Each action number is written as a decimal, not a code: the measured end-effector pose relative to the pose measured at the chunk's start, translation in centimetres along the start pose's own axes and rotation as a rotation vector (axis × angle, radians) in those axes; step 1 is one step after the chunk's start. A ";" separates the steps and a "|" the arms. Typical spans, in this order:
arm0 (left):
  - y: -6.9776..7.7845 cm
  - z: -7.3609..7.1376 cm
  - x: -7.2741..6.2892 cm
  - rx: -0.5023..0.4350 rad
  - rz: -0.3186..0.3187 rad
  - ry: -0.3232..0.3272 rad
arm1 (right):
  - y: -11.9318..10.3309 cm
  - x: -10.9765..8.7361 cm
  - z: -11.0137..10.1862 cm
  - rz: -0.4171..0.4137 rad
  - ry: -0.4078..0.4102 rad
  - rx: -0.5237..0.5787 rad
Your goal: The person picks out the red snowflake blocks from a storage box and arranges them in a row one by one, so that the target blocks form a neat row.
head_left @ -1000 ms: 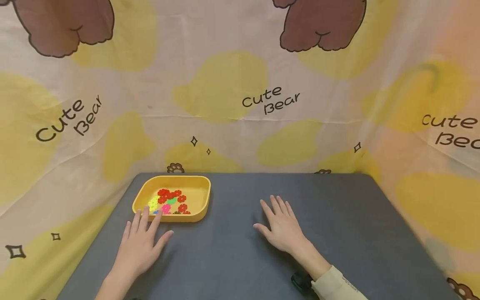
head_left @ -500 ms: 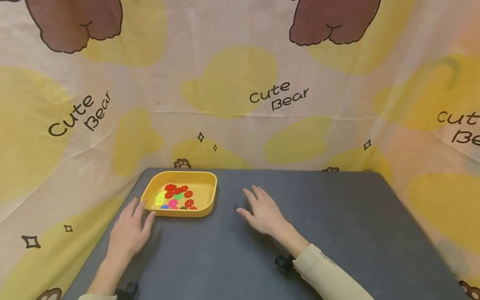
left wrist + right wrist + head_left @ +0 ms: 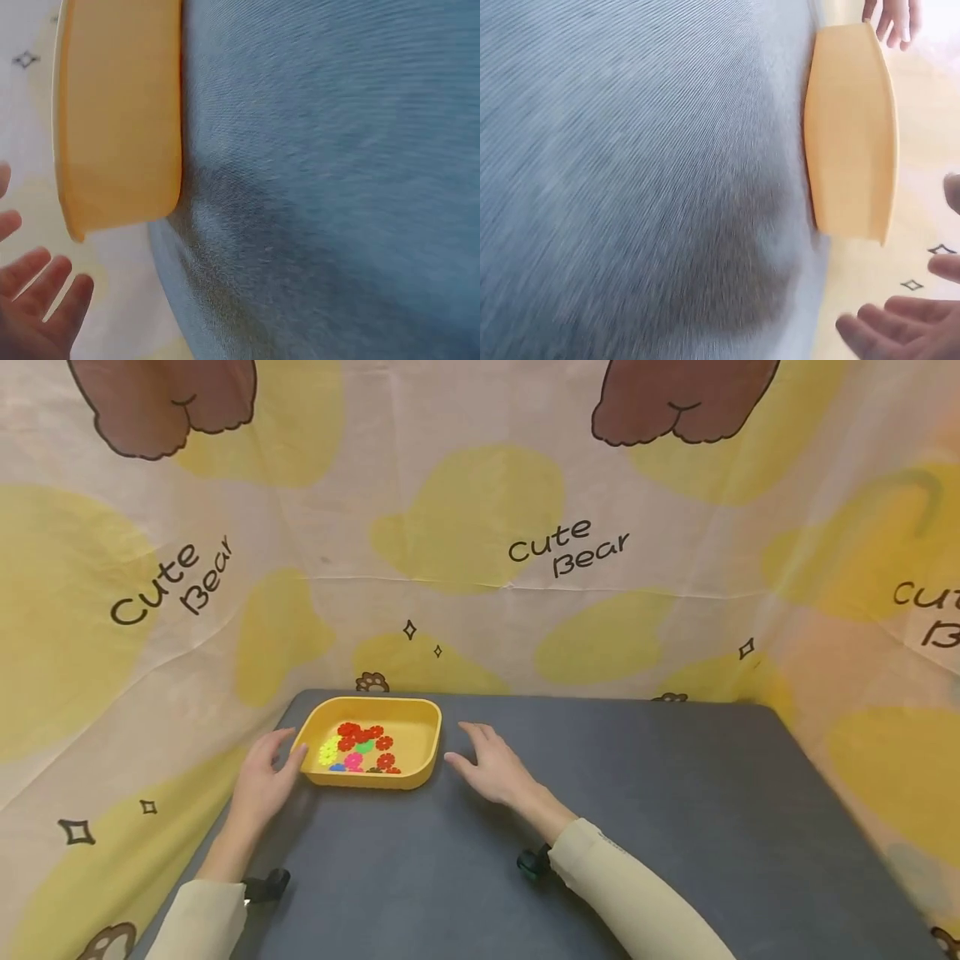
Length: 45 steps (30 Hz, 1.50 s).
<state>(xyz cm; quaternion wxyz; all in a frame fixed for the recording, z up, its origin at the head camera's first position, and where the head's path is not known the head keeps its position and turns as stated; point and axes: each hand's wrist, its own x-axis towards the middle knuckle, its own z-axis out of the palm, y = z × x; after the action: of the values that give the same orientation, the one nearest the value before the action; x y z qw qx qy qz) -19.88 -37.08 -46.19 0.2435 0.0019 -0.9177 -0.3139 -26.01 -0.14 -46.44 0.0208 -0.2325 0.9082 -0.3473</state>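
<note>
A yellow plastic tray stands on the dark table, left of the middle in the head view. Inside lie several small flower-shaped plastic pieces, red, yellow, pink, green and blue. My left hand is at the tray's left end, its thumb close to the near left corner; the left wrist view shows the fingers apart from the tray's wall. On the other side, my right hand hovers a short way off the right end, fingers extended, holding nothing. The right wrist view shows the tray's outer wall side-on.
The grey-blue tabletop stretches to the right and front. Close behind and along both sides hangs a printed cloth. Dark wrist devices sit at both cuffs.
Both hands have moved towards the tray's two ends: the right hand leftwards, the left hand off the front rim to the left side. The camera view has shifted slightly.
</note>
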 end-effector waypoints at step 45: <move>-1.2 2.5 1.6 -0.447 -0.391 -0.400 | -0.1 0.9 3.1 0.065 -0.022 0.704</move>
<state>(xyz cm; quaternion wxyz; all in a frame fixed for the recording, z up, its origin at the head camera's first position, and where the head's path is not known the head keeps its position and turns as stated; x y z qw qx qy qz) -22.61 -36.83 -47.91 -0.0113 0.0624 -0.8381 -0.5418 -26.15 -2.52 -48.67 0.1205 -0.1856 0.7394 -0.6358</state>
